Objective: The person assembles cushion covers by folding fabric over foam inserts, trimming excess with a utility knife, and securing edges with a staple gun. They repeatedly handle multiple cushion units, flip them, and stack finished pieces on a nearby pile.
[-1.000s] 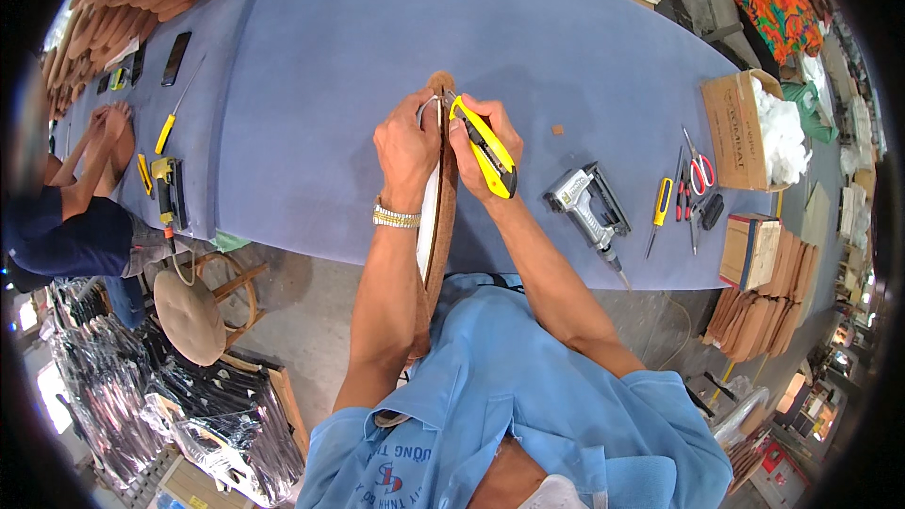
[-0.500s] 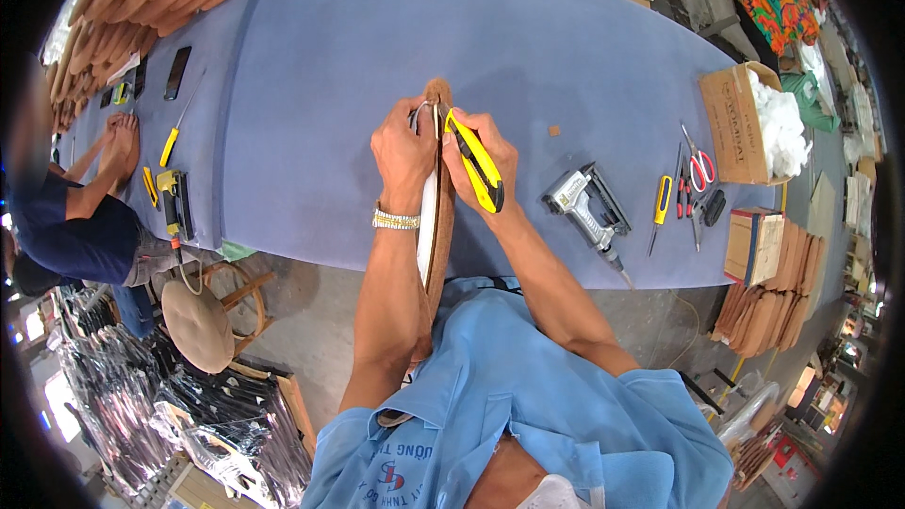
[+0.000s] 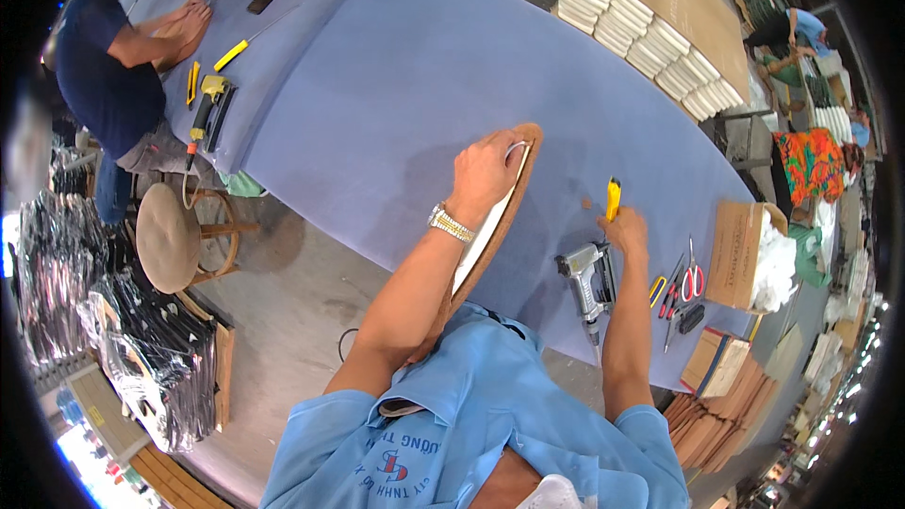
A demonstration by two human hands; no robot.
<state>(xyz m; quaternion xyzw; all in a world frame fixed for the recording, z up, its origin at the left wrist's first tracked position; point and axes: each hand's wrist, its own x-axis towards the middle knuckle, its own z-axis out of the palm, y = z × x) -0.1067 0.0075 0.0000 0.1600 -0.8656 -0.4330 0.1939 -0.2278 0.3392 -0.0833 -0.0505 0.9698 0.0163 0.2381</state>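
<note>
My left hand [image 3: 485, 172] is closed round the upper end of a long brown upholstered pad [image 3: 501, 231], which stands on edge and tilts to the right. Its white inner side faces left, and a thin pale strip loops beside my fingers. The pad's lower end reaches back to my shirt. Out to the right, my right hand [image 3: 626, 230] grips a yellow utility knife [image 3: 614, 198] that points away from me, just above the table. Close beside that forearm lies a silver staple gun [image 3: 589, 283]. A small brown scrap [image 3: 585, 204] rests left of the knife.
On the blue table [image 3: 405, 66], scissors [image 3: 693, 278] and screwdrivers lie near a carton [image 3: 738, 254] of white stuffing. Stacked white pads [image 3: 613, 9] stand beyond the far edge. A co-worker [image 3: 113, 66] sits at the left, near another staple gun [image 3: 207, 118] and a round stool [image 3: 168, 238].
My right hand has left the pad and moved right with the knife, next to the staple gun. The pad, still in my left hand, now leans right. The view has turned.
</note>
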